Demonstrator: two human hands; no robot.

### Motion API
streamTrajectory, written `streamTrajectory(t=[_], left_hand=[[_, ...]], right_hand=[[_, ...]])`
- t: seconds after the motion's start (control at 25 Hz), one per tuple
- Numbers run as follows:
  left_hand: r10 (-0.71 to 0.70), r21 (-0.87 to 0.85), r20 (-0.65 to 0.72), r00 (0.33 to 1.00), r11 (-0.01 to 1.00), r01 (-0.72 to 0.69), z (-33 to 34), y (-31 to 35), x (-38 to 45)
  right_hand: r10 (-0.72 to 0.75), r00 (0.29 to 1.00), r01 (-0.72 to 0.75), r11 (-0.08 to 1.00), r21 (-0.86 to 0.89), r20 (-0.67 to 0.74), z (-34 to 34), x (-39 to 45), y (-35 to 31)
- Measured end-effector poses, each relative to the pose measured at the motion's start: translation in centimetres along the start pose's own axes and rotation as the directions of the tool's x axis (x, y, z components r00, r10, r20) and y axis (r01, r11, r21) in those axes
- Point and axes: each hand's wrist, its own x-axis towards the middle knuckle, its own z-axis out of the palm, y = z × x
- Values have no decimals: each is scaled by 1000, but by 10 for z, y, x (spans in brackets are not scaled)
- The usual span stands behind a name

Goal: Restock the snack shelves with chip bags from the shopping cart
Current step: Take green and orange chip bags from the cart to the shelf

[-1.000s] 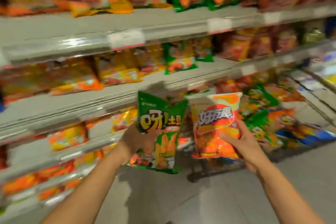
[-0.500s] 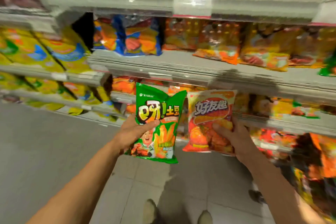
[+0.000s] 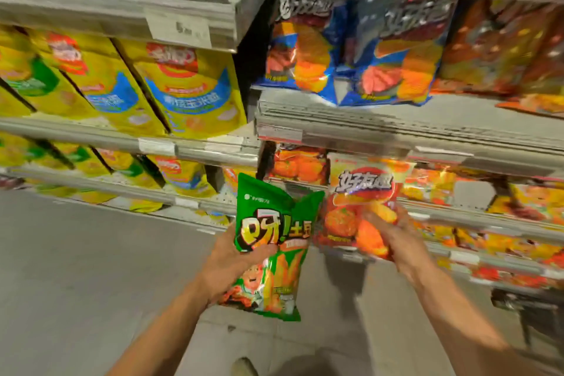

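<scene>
Hands (image 3: 227, 265) (image 3: 396, 241) grip glossy, crinkled bags — green (image 3: 268, 241), red (image 3: 357, 210).

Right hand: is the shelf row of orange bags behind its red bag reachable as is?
Probably yes. The right hand holds the red bag just in front of the orange bags, with nothing between. The left hand with the green bag sits clear to the side.

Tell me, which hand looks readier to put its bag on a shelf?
Probably the right hand. Its red bag is raised close to a shelf of similar orange-red bags, just beside it. The left hand holds the green bag lower, over the floor, with no green bags in view nearby.
</scene>
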Motion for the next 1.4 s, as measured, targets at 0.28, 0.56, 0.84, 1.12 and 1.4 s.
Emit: streamTrajectory(t=[0.28,0.56,0.84,1.12,1.4], left_hand=[[49,-18,180,983,999,-46,-1,2,94],[146,-130,314,938,985,-109,31,-7,150],[114,-103,236,965,990,-92,47,-4,151],[69,-39,257,964,997,-61,120,12,127],[100,-4,439,893,994,-109,327,52,73]], right_hand=[[-129,985,126,991,-34,-117,6,94,-42],[-73,997,72,986,-153,-2,-9,145,-29],[-147,969,12,831,-557,-199,0,158,-31],[-474,873,373,798,-474,-111,-41,77,-29],[-329,918,161,820,-549,-222,-275,-37,-43]])
